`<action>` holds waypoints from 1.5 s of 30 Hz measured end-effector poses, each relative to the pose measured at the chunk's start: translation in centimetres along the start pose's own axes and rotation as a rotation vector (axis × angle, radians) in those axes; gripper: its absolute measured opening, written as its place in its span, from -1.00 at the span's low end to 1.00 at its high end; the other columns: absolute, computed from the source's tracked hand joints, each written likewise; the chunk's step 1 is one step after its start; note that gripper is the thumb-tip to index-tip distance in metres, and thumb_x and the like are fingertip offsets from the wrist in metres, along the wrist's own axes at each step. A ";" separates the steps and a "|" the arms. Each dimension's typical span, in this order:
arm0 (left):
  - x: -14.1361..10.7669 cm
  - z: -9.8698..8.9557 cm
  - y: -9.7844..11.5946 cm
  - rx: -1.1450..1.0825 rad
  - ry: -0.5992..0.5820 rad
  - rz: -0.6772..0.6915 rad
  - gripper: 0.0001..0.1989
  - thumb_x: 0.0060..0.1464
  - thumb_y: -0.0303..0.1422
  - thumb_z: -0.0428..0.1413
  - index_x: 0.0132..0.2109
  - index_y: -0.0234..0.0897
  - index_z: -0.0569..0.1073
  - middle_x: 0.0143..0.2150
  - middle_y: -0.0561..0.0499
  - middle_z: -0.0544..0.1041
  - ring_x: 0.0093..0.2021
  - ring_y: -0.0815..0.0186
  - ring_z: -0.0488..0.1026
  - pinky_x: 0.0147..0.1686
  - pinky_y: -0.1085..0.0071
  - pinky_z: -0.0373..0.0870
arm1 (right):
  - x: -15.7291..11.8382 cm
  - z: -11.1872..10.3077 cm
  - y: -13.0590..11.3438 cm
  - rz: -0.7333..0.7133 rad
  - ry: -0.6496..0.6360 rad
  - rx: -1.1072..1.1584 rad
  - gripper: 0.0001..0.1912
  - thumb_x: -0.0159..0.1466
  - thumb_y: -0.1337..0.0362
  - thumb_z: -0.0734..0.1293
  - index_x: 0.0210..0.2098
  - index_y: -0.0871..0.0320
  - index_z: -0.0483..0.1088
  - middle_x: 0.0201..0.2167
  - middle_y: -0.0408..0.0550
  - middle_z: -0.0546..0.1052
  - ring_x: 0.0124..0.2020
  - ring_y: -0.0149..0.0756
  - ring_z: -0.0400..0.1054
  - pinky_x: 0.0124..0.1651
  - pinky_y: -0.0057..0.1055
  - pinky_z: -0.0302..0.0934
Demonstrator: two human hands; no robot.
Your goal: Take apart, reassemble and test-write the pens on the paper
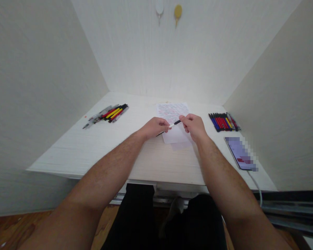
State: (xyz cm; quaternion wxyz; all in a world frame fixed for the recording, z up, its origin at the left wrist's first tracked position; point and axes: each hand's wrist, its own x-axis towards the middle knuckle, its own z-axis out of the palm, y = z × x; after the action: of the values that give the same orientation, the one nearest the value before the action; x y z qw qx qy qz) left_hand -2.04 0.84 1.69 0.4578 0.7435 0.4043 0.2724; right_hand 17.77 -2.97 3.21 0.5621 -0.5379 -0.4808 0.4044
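Observation:
A black and white pen (176,122) is held level between my two hands, above a sheet of paper (173,134). My left hand (156,127) is closed around its pale middle, and a thin dark end pokes out to the left below the fingers. My right hand (192,125) pinches the black end. Whether that end is a separate cap is too small to make out. Rows of coloured pen strokes cover the upper part of the paper, while its lower part is white.
A loose pile of pens (112,113) lies on the left of the white desk (99,152). On the right, a neat row of pens (221,122) sits behind a phone (238,152) with a cable. Walls enclose three sides; two hooks (177,12) hang at the back.

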 end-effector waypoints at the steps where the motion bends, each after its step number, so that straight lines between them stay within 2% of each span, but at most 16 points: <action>1: 0.0 0.0 0.0 0.011 0.006 0.009 -0.79 -0.08 -0.23 0.17 -0.38 -0.31 0.55 -0.49 0.08 0.46 -0.51 0.43 0.25 -0.50 0.45 0.09 | 0.0 0.0 0.1 0.010 0.007 -0.012 -0.60 0.04 0.05 0.48 -0.63 0.13 0.24 -0.74 -0.26 0.26 -0.71 -0.54 0.02 -0.68 -0.51 -0.13; 5: 0.1 -0.1 -0.1 0.036 0.026 0.019 -0.77 -0.07 -0.21 0.15 -0.40 -0.31 0.54 -0.48 0.07 0.48 -0.50 0.41 0.27 -0.48 0.45 0.11 | 0.0 0.0 0.2 0.030 -0.090 0.122 -0.69 -0.02 0.11 0.51 -0.45 0.15 0.38 -0.66 -0.25 0.35 -0.68 -0.52 0.11 -0.66 -0.52 -0.08; 9: 0.1 -0.1 -0.1 0.032 0.016 0.018 -0.77 -0.06 -0.21 0.15 -0.41 -0.31 0.53 -0.51 0.09 0.45 -0.53 0.43 0.23 -0.50 0.45 0.09 | -0.2 0.0 0.1 0.026 -0.057 0.054 -0.64 0.00 0.08 0.50 -0.57 0.14 0.29 -0.72 -0.26 0.29 -0.70 -0.54 0.05 -0.67 -0.52 -0.12; 13: 0.0 0.0 0.0 0.019 0.022 0.052 -0.78 -0.06 -0.22 0.15 -0.43 -0.31 0.52 -0.50 0.08 0.46 -0.51 0.42 0.24 -0.49 0.45 0.11 | -0.2 0.1 0.1 0.046 -0.097 0.126 -0.67 -0.04 0.09 0.51 -0.46 0.14 0.38 -0.65 -0.25 0.36 -0.68 -0.54 0.09 -0.66 -0.53 -0.11; 17: -0.1 -0.1 0.4 0.002 0.016 0.058 -0.78 -0.06 -0.23 0.14 -0.44 -0.31 0.52 -0.48 0.07 0.47 -0.50 0.42 0.26 -0.49 0.45 0.10 | -0.1 0.2 0.2 0.021 -0.035 0.061 -0.63 -0.01 0.04 0.50 -0.57 0.14 0.31 -0.71 -0.27 0.29 -0.70 -0.55 0.03 -0.66 -0.52 -0.15; 20: -0.3 -0.1 0.6 0.001 0.023 0.045 -0.79 -0.06 -0.24 0.14 -0.45 -0.32 0.51 -0.51 0.08 0.44 -0.52 0.43 0.22 -0.51 0.46 0.08 | -0.2 0.2 0.2 0.027 -0.109 0.118 -0.68 -0.03 0.09 0.51 -0.46 0.14 0.38 -0.66 -0.26 0.34 -0.67 -0.54 0.09 -0.65 -0.53 -0.10; 24: -0.4 -0.1 0.9 -0.007 0.020 0.050 -0.79 -0.06 -0.23 0.14 -0.44 -0.32 0.50 -0.51 0.08 0.43 -0.51 0.43 0.23 -0.50 0.46 0.09 | -0.3 0.2 0.1 0.025 -0.074 0.115 -0.63 -0.02 0.07 0.51 -0.58 0.14 0.29 -0.72 -0.28 0.27 -0.70 -0.55 0.03 -0.66 -0.53 -0.14; 28: -0.4 -0.1 1.0 -0.010 0.027 0.042 -0.79 -0.08 -0.24 0.14 -0.45 -0.32 0.51 -0.49 0.06 0.46 -0.51 0.43 0.23 -0.50 0.47 0.10 | -0.4 0.2 0.1 0.026 -0.157 0.161 -0.68 -0.05 0.11 0.52 -0.45 0.15 0.39 -0.64 -0.25 0.37 -0.66 -0.54 0.10 -0.64 -0.53 -0.08; 32: -0.4 0.0 0.9 -0.022 0.022 0.029 -0.78 -0.08 -0.23 0.13 -0.43 -0.32 0.52 -0.48 0.05 0.48 -0.50 0.42 0.26 -0.49 0.47 0.11 | -0.3 0.3 0.2 0.017 -0.101 0.123 -0.64 -0.02 0.07 0.51 -0.56 0.14 0.31 -0.73 -0.28 0.27 -0.70 -0.54 0.04 -0.65 -0.52 -0.12; 35: -0.4 0.0 0.9 -0.013 0.018 0.032 -0.78 -0.07 -0.23 0.13 -0.41 -0.31 0.53 -0.47 0.05 0.48 -0.50 0.41 0.28 -0.49 0.47 0.11 | -0.4 0.5 0.2 0.021 -0.179 0.141 -0.67 -0.03 0.07 0.52 -0.45 0.15 0.41 -0.69 -0.26 0.32 -0.67 -0.51 0.10 -0.63 -0.52 -0.08; 36: -0.4 0.0 0.9 -0.010 0.012 0.037 -0.78 -0.06 -0.23 0.13 -0.41 -0.31 0.53 -0.47 0.05 0.48 -0.50 0.41 0.27 -0.50 0.47 0.11 | -0.4 0.5 0.3 0.013 -0.183 0.132 -0.68 -0.03 0.08 0.52 -0.47 0.15 0.41 -0.69 -0.26 0.32 -0.67 -0.51 0.10 -0.63 -0.52 -0.07; 39: -0.5 -0.1 1.0 -0.018 -0.007 0.051 -0.77 -0.05 -0.22 0.14 -0.41 -0.32 0.52 -0.48 0.06 0.47 -0.51 0.42 0.26 -0.50 0.47 0.12 | -0.5 0.6 0.4 -0.020 -0.091 0.078 -0.62 0.01 0.05 0.50 -0.62 0.14 0.29 -0.74 -0.26 0.27 -0.70 -0.53 0.05 -0.64 -0.50 -0.10; 41: -0.5 -0.1 1.0 -0.017 -0.003 0.062 -0.78 -0.04 -0.22 0.14 -0.40 -0.32 0.52 -0.48 0.07 0.47 -0.51 0.42 0.26 -0.50 0.47 0.13 | -0.5 0.6 0.4 -0.017 -0.106 0.102 -0.66 0.02 0.04 0.49 -0.55 0.14 0.35 -0.72 -0.26 0.30 -0.69 -0.52 0.07 -0.64 -0.50 -0.08; 43: -0.5 0.0 0.9 -0.007 0.008 0.068 -0.78 -0.03 -0.23 0.13 -0.41 -0.32 0.52 -0.49 0.07 0.46 -0.52 0.43 0.25 -0.50 0.47 0.12 | -0.6 0.7 0.4 -0.013 -0.179 0.144 -0.69 0.00 0.07 0.50 -0.41 0.14 0.45 -0.67 -0.26 0.35 -0.67 -0.50 0.11 -0.63 -0.51 -0.03; 45: -0.5 0.0 0.8 -0.011 0.006 0.062 -0.79 -0.03 -0.23 0.14 -0.41 -0.32 0.52 -0.49 0.08 0.45 -0.53 0.43 0.24 -0.51 0.47 0.11 | -0.6 0.8 0.3 -0.026 -0.175 0.131 -0.71 0.00 0.09 0.50 -0.44 0.15 0.44 -0.69 -0.26 0.34 -0.67 -0.51 0.12 -0.62 -0.51 -0.02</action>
State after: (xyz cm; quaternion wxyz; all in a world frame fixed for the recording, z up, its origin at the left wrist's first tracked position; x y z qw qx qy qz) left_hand -1.97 0.23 2.35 0.4519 0.7524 0.3809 0.2908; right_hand 16.87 -3.36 2.80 0.5573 -0.4563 -0.5074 0.4731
